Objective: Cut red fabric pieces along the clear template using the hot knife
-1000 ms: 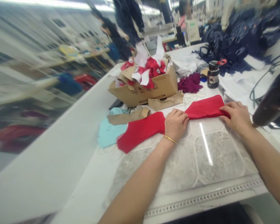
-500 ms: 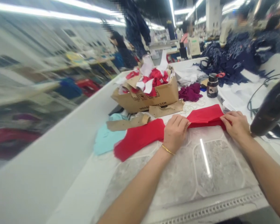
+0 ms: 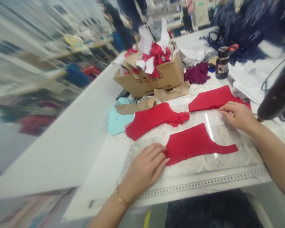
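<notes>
My left hand [image 3: 144, 164] touches the near flat red cloth panel [image 3: 190, 142], my right hand [image 3: 242, 117] the far red cloth panel [image 3: 210, 98]; I cannot tell either grip.

A flat red fabric panel with a narrow tail [image 3: 188, 142] lies spread on the table [image 3: 104, 158]; another flat red fabric piece [image 3: 210, 98] lies behind it, apart.

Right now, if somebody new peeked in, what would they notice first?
Probably the bright red cloth pieces on the white table: one in front, with the left hand at its left end, and two farther back, with the right hand at the right one's near edge. Beyond them sits a cardboard box heaped with red and white scraps.
</notes>
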A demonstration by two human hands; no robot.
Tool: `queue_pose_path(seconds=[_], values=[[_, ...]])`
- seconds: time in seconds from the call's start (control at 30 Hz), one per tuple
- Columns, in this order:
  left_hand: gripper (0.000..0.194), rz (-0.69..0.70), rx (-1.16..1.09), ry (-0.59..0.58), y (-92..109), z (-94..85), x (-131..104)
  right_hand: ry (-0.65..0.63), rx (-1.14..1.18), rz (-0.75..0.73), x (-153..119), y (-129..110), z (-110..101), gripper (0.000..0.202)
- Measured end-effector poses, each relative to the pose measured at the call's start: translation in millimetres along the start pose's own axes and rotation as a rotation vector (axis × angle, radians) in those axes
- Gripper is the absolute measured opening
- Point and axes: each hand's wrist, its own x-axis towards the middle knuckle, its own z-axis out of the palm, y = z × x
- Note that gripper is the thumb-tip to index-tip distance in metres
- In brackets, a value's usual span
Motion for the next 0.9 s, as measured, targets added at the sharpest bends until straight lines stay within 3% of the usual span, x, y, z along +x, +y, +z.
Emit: queue_pose_path(seconds=[0.07,0.2,0.27,0.37,0.47,0.57,0.73,0.9], values=[[0.021,-0.072,0.011,0.014,3,-3.7,-9,-0.079,0.036,0.029,-1,-5,1,0.016],[0.055,-0.158,-0.098,-0.087,28,4.0,-9,-0.227,0.115,0.028,-5,-14,1,0.021],[0.071,-0.15,-0.131,-0.168,41,15.6,-5,-0.32,0.111,-0.02,-7,-19,1,0.038],[0.077,-0.18,-0.131,-0.22,51,36.1,0,-0.442,0.036,-0.133,-11,-21,5,0.074],[0.076,-0.23,-0.141,-0.216,50,49.0,-1,-0.434,-0.115,-0.207,-12,-17,11,0.096],[0.074,-0.285,-0.154,-0.192,47,48.8,-4,-0.379,-0.239,-0.172,-11,-12,12,0.094],[0.066,-0.263,-0.108,-0.103,56,37.0,-6,-0.42,-0.196,-0.142,-11,-11,4,0.08],[0.069,-0.262,-0.049,-0.123,71,39.6,4,-0.432,-0.162,-0.211,-14,-12,3,0.098]])
